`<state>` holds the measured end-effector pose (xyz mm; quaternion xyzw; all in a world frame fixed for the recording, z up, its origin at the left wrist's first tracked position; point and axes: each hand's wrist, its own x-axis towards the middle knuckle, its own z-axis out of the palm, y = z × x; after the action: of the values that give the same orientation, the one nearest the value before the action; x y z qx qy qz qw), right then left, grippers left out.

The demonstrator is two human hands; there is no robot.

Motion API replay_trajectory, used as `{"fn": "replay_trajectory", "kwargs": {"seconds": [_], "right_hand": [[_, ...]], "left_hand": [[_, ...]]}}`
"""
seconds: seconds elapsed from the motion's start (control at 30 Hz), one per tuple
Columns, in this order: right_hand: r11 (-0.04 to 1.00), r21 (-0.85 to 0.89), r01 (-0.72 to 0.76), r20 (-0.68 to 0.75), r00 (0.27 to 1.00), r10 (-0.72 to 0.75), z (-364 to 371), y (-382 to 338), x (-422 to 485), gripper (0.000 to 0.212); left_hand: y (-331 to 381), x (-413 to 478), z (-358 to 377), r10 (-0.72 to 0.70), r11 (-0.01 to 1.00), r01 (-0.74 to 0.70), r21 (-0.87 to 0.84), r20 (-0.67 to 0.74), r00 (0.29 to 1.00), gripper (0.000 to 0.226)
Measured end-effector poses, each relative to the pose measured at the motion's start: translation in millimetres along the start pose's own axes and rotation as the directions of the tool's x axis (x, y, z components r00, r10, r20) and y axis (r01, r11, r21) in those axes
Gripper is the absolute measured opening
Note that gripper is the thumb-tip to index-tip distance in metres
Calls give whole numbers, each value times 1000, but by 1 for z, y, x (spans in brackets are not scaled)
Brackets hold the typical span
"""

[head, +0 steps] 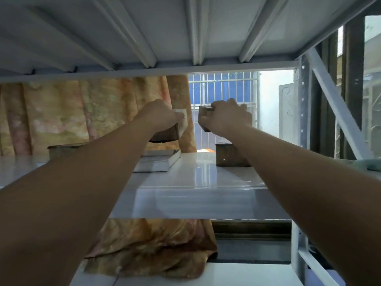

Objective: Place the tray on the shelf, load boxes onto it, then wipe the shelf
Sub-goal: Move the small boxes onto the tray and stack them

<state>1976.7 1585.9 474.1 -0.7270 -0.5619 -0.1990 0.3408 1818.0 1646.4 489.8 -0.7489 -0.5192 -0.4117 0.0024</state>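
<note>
Tray (157, 162): on shelf (198, 182), seemingly done. Loading: underway; my left hand (159, 116) grips left box (167, 134), right hand (228, 117) grips right box (205, 112), both aloft. Wiping: outstanding.

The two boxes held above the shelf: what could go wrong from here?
1. The left hand grips the dark box and the right hand grips the small box, both in the air at arm's length; either could slip.
2. The right forearm passes close by the standing box on the shelf and might knock it.
3. The tray is partly hidden behind the left arm, so placing may be inexact.
</note>
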Motion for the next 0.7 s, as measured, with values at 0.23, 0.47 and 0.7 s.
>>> {"fn": "replay_trajectory", "kwargs": {"seconds": [0.23,0.47,0.7], "right_hand": [[1000,-4,18,71,997,-18,27,-96,-3,51],[997,-46,-62,143,987,68,67,-177,-10,49],[979,-156,-131,68,987,143,93,-205,-25,51]], "left_hand": [[-69,10,-48,33,999,-31,35,-54,998,49],[-151,21,-90,14,1000,-14,-22,-8,1000,71],[-188,24,-93,137,968,-129,214,-22,990,65]]}}
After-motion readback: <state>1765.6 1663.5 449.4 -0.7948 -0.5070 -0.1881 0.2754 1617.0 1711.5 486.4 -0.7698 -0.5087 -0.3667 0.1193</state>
